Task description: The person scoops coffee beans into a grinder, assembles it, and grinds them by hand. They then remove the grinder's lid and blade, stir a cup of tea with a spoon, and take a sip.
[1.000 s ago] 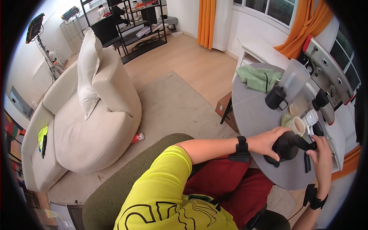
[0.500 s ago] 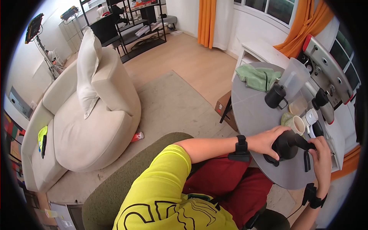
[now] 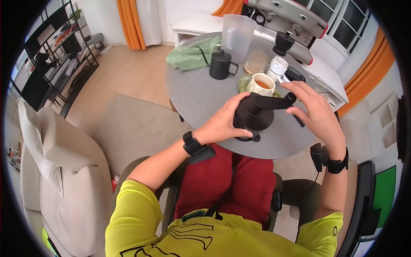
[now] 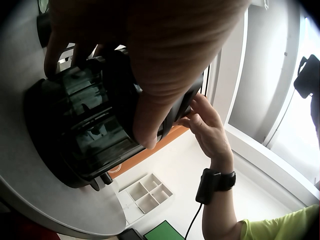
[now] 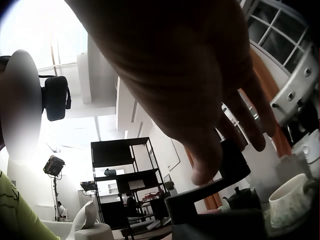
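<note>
A black hand-crank coffee grinder point(image 3: 255, 118) stands on the grey round table point(image 3: 203, 105), close to its front edge. My left hand point(image 3: 220, 123) grips its upper body, thumb on the near side. In the left wrist view, the grinder's see-through lower part point(image 4: 97, 115) shows below that hand. The crank arm point(image 3: 274, 103) points right and ends in a black knob point(image 3: 290, 99). Around that knob my right hand point(image 3: 317, 113) is held with fingers spread and fairly straight, thumb below. A cream cup point(image 3: 256, 90) of brown liquid sits on a green saucer just behind the grinder.
Farther back on the table are a black lidded pot point(image 3: 220, 67), a green cloth point(image 3: 192, 55), a clear plastic pitcher point(image 3: 235, 40), a tumbler point(image 3: 255, 64) and stacked white cups point(image 3: 278, 66). An espresso machine point(image 3: 295, 19) stands beyond. A dark strip-shaped thing lies right of the grinder.
The head view has swung right, bringing the table toward the middle. My right hand's fingers, earlier curled at the crank's end, have spread apart. The left hand keeps its grip on the grinder.
</note>
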Demonstrator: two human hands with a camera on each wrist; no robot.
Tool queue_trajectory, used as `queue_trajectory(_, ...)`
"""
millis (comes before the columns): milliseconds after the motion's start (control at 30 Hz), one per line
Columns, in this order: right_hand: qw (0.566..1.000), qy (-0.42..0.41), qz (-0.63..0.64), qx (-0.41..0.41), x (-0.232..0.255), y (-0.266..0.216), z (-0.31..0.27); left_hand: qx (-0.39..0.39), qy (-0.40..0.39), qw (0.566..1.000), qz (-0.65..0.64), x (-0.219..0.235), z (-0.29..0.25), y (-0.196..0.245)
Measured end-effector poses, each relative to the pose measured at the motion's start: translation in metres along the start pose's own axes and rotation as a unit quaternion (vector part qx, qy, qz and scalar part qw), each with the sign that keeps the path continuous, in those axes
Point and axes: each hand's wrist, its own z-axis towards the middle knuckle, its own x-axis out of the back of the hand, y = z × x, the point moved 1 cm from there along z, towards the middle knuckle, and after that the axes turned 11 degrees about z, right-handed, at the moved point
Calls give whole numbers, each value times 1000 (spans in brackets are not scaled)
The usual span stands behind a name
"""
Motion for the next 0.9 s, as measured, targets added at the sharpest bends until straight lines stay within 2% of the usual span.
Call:
queue_trajectory(33, 1000, -1, -3, -4, 2, 4, -1, 12, -4, 1000, -1, 0, 0, 0)
queue_trajectory(100, 997, -70, 13, -18, 4, 11, -1, 9, -3, 1000, 3, 0, 0, 1)
queue_trajectory(133, 997, -70, 12, -19, 5, 9, 1, 13, -4, 1000, -2, 0, 0, 1)
queue_trajectory(200, 989, -78, -45, -120, 3, 4, 4, 16, -4, 1000, -7, 0, 0, 2)
queue_trajectory(233, 989, -79, -46, -120, 3, 5, 3, 12, -6, 1000, -6, 1, 0, 2)
queue_trajectory(300, 998, -21, 17, -56, 0, 6, 0, 10, -7, 1000, -5, 1, 0, 1)
queue_trajectory(400, 996, -56, 55, -29, 1, 17, -1, 0, -10, 1000, -8, -2, 1, -1)
queue_trajectory(533, 994, -59, -28, -92, -1, 13, -2, 7, 1, 1000, 3, -2, 0, 0)
queue_trajectory(600, 998, -22, 3, -62, -2, 10, -2, 8, 1, 1000, 1, -2, 0, 0)
queue_trajectory(700, 998, -42, 40, -16, -2, 21, -3, 11, -3, 1000, -3, -2, 0, 2)
queue_trajectory(733, 998, -41, 40, -16, -1, 21, -4, 8, -4, 1000, -2, -2, 1, 3)
queue_trajectory(800, 995, -51, -3, -82, -1, 16, -4, 8, -4, 1000, 8, 0, 2, 2)
queue_trajectory(900, 997, -10, 53, -52, -4, 18, -7, -48, 14, 999, 17, -4, 3, -4)
